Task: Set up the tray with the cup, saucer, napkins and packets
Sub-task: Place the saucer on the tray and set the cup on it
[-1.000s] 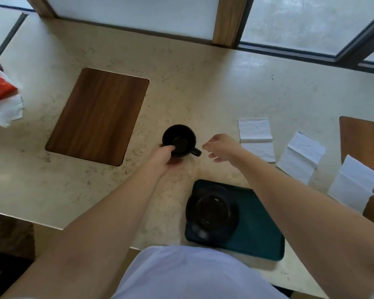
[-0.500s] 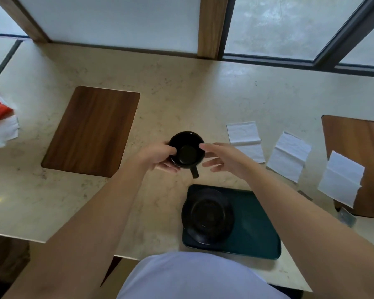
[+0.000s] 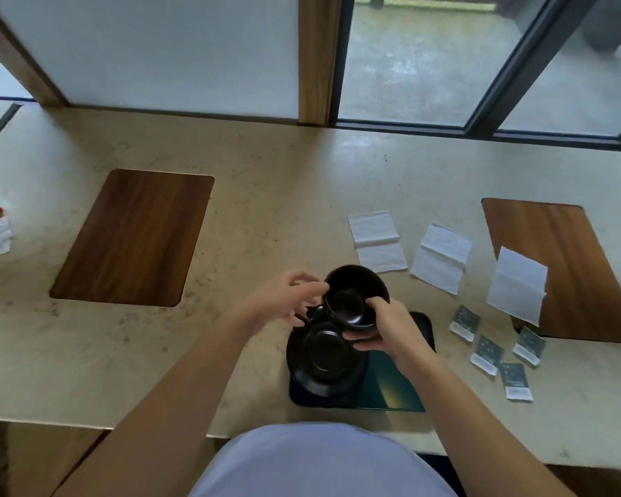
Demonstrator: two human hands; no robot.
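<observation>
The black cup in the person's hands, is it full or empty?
Empty: the black cup tilts its mouth toward the camera, showing a bare dark bottom inside and no liquid.

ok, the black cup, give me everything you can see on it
The black cup is glossy, ceramic by the look, round, with an open mouth tipped slightly toward the camera; it looks empty. Its small handle points left. It is held in the air above the black saucer on the dark green tray, not yet set down. The right hand has a grip on its near right rim and underside; the left hand touches its left side by the handle.
</observation>
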